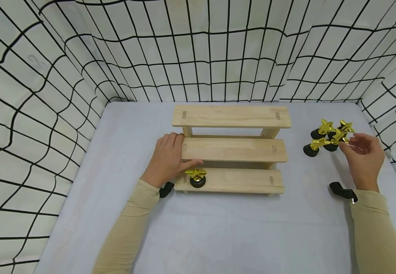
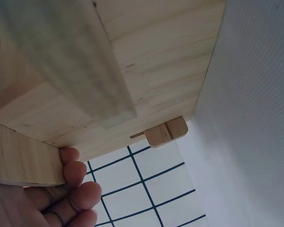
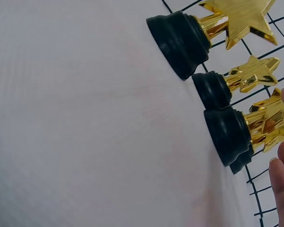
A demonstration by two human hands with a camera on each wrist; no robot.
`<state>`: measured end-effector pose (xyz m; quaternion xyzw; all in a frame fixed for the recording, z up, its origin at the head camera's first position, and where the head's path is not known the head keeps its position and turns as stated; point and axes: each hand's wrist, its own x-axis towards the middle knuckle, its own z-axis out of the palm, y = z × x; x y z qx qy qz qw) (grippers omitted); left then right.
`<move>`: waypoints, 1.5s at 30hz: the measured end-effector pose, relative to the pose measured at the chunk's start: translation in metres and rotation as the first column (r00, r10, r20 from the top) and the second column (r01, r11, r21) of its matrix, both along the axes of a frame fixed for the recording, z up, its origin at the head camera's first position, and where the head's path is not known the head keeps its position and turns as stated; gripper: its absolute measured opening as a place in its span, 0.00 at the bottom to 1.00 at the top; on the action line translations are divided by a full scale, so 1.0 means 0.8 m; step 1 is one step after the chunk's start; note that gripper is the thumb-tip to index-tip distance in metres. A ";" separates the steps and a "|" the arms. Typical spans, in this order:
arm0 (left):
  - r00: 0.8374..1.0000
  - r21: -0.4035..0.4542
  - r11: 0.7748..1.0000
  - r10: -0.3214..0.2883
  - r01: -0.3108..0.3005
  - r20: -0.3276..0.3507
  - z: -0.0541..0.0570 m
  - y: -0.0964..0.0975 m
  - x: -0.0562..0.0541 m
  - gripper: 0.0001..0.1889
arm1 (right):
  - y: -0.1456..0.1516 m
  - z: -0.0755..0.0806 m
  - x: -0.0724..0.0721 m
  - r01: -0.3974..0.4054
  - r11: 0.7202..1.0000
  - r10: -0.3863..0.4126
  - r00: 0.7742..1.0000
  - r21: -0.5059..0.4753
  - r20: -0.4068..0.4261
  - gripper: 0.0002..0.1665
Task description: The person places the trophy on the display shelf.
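Observation:
A three-tier wooden shelf [image 1: 234, 150] stands on the table. My left hand [image 1: 167, 158] grips the left end of its middle board, fingers curled around the edge in the left wrist view, thumb stretched over the front. Below that thumb, one gold star trophy [image 1: 198, 179] with a round black base stands at the left of the lowest board. At the right, my right hand [image 1: 367, 156] has thumb and fingers around the star of a trophy [image 1: 339, 136] in a cluster. In the right wrist view that trophy's black base [image 3: 227, 136] stays on the table; the exact finger contact is partly cut off.
Several matching trophies, one at the cluster's front left [image 1: 315, 146], stand close together right of the shelf. A black wire grid [image 1: 218, 61] walls the back and sides of the white-covered table [image 1: 232, 232]. Black wrist mounts [image 1: 342, 191] project from the sleeves.

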<state>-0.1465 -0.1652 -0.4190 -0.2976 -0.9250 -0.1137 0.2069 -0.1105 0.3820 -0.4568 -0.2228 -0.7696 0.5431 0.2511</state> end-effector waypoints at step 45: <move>1.000 -0.026 1.000 0.004 -0.004 0.002 0.002 -0.003 0.002 0.50 | 0.006 -0.020 -0.018 -0.172 0.967 0.100 0.935 0.189 0.340 0.39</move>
